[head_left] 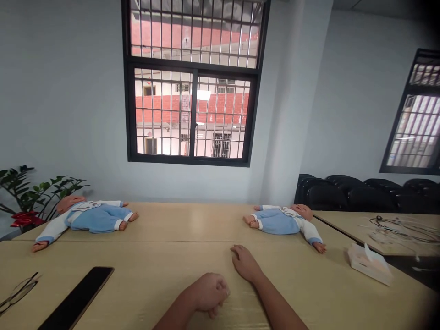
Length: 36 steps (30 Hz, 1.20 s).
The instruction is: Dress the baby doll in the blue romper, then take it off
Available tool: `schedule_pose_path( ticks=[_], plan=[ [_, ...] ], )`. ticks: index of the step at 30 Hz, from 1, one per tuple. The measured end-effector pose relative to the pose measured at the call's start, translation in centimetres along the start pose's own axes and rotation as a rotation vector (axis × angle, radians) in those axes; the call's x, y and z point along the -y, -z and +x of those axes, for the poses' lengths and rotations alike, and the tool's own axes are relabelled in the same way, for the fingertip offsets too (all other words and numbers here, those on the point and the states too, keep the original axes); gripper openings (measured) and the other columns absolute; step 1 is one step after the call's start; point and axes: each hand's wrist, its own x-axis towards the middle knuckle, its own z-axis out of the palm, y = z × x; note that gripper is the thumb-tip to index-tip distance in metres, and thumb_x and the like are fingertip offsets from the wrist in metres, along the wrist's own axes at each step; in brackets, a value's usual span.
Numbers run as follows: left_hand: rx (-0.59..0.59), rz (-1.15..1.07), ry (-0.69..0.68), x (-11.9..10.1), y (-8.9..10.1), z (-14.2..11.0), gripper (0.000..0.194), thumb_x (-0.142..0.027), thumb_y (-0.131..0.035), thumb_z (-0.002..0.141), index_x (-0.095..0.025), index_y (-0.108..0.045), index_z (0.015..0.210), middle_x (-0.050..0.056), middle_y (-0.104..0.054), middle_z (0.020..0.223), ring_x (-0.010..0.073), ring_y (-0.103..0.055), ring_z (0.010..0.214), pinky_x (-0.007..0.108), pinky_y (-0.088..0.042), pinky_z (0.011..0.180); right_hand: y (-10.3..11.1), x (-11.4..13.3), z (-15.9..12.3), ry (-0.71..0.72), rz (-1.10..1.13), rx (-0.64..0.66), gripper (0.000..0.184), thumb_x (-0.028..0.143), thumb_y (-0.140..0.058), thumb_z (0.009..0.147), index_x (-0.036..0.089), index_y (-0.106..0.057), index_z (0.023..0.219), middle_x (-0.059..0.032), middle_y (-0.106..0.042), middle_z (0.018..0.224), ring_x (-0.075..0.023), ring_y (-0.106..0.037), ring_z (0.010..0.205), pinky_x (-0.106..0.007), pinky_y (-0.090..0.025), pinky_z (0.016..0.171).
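My left hand (pixel 210 292) is loosely curled near the front middle of the table (pixel 192 256), thumb and fingers drawn in, with nothing visible in it. To its right and a little farther forward, my right hand (pixel 245 263) lies palm down on the tabletop, fingers stretched forward and slightly bent. Neither hand touches a doll. One baby doll (pixel 99 217) in white and light blue clothes lies on its back at the far left. A similar baby doll (pixel 280 221) lies at the far right, beyond my right hand, its head pointing right.
A dark phone (pixel 80 298) and eyeglasses (pixel 19 293) lie at the left front. A white tissue box (pixel 369 265) stands at the right. Tangled cables (pixel 402 229) cover part of another table. A potted plant (pixel 41 188), black chairs (pixel 360 195) and a barred window (pixel 192 114) are behind.
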Motion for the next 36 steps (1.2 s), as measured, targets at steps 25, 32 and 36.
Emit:
schedule_pose_path(
  ticks=[25,32,36],
  plan=[
    [0.009,0.033,0.009,-1.3,0.2,-1.2,0.023,-0.039,-0.063,0.089,-0.017,-0.059,0.097,-0.001,-0.061,0.075,0.0079,-0.055,0.042,0.019,-0.045,0.039,0.0,0.1,0.1,0.004,-0.02,0.002,0.042,0.019,-0.046,0.089,0.01,-0.069,0.123,-0.0162,-0.066,0.132,-0.0254,-0.058,0.125,-0.034,-0.037,0.112],
    [0.004,0.047,-0.011,-0.8,0.1,-0.9,0.024,-0.039,-0.061,0.09,-0.017,-0.059,0.099,0.0,-0.061,0.077,0.0081,-0.054,0.043,0.02,-0.046,0.038,-0.1,0.1,0.0,0.003,-0.001,-0.005,0.043,0.016,-0.048,0.087,0.012,-0.069,0.125,-0.0152,-0.066,0.13,-0.0241,-0.058,0.125,-0.033,-0.037,0.112],
    [0.011,0.066,-0.006,-0.7,0.0,-1.0,0.024,-0.04,-0.061,0.09,-0.017,-0.06,0.098,0.0,-0.06,0.077,0.0075,-0.053,0.044,0.019,-0.045,0.039,-0.2,0.0,-0.1,0.005,0.008,-0.013,0.044,0.016,-0.048,0.087,0.011,-0.069,0.125,-0.0154,-0.067,0.13,-0.0245,-0.057,0.126,-0.033,-0.037,0.113]
  ],
)
